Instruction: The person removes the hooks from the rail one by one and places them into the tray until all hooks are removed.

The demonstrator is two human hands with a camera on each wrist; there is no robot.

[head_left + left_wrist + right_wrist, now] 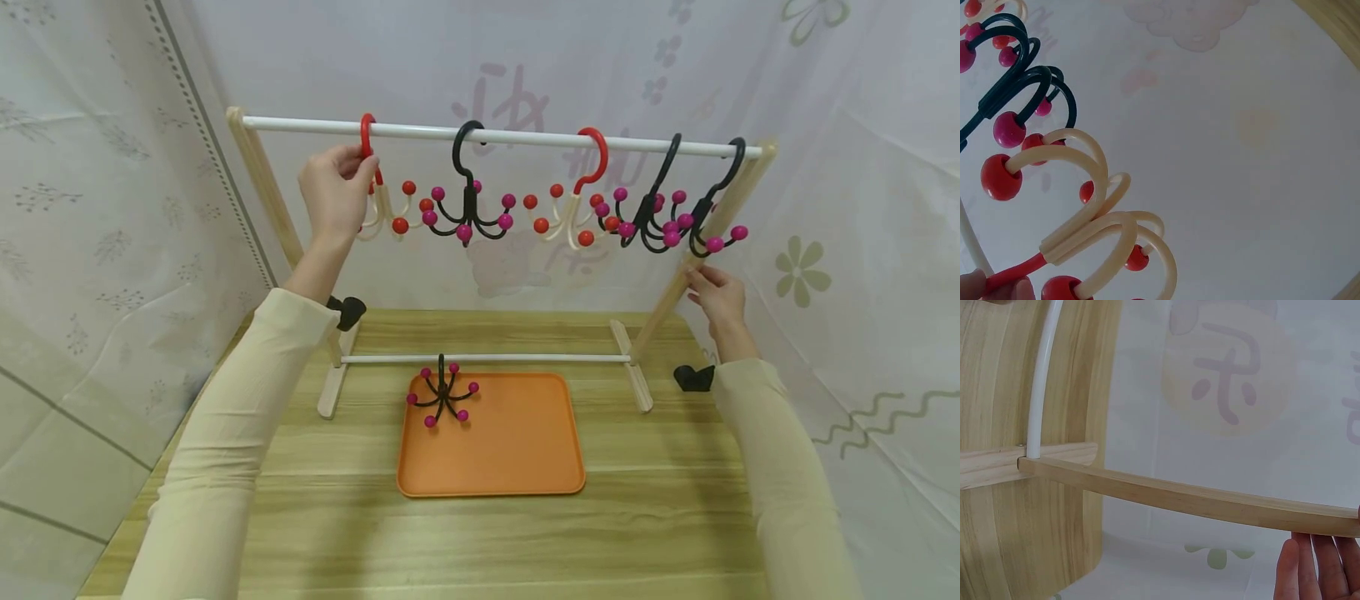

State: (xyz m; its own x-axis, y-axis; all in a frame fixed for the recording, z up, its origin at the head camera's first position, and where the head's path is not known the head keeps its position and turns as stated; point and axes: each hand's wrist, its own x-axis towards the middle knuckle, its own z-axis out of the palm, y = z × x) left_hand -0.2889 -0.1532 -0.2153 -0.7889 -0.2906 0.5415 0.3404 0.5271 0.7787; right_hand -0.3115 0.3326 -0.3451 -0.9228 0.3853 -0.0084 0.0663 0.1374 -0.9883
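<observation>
My left hand (335,192) pinches the red hook of a cream multi-arm hook hanger (1072,234) with red ball tips. That hook is over the white top rail (427,132) of a wooden rack, near its left end. To the right hang a black hanger (470,208) with magenta balls, a second red-and-cream hanger (574,212), and two more black hangers (647,218) close together by the right end. My right hand (720,304) grips the rack's right wooden post (1222,509), its fingers against one side, below the last black hanger.
An orange tray (502,450) lies on the wooden table (337,500) in front of the rack. Another black hanger with magenta balls (442,396) rests on its back left corner. A lower white bar (525,358) joins the rack's feet. Patterned curtains (885,208) surround the table.
</observation>
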